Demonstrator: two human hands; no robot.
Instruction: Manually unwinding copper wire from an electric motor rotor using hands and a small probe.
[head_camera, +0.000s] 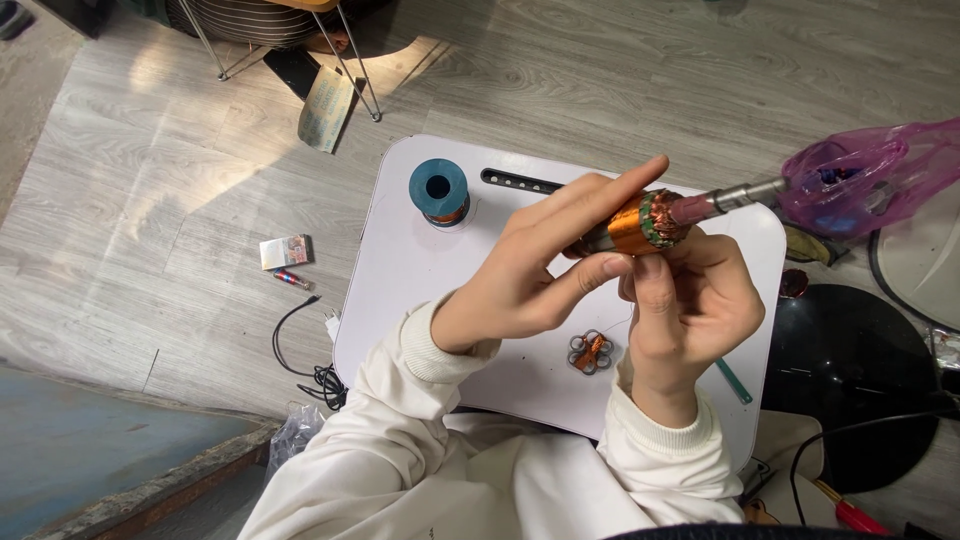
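A motor armature (650, 222), with copper windings, an orange-wrapped core and a steel shaft, is held in the air above a small white lap table (400, 270). Its long axis runs from lower left to upper right, with the bare shaft end pointing toward the far right, at a pink plastic bag (865, 175) on the floor.

The person's left hand (545, 265) comes in from the left and is closed around the orange core, forefinger stretched along the top and thumb pressing beneath. The right hand (690, 300) rises from below, fingers curled shut against the underside of the windings; it may be pinching a fine wire, though that is too small to tell. Both hands touch the armature, the left gripping its body, the right nearer the winding end.

On the table, far left, a blue spool of copper wire (439, 192) stands upright. Near the wrists lies a small copper coil piece (591, 353). A green strip (733, 381) rests at the table's right edge. On the wood floor to the left lie a small box (285, 251) and a black cable (305, 355). A round black object (850, 385) sits to the right.
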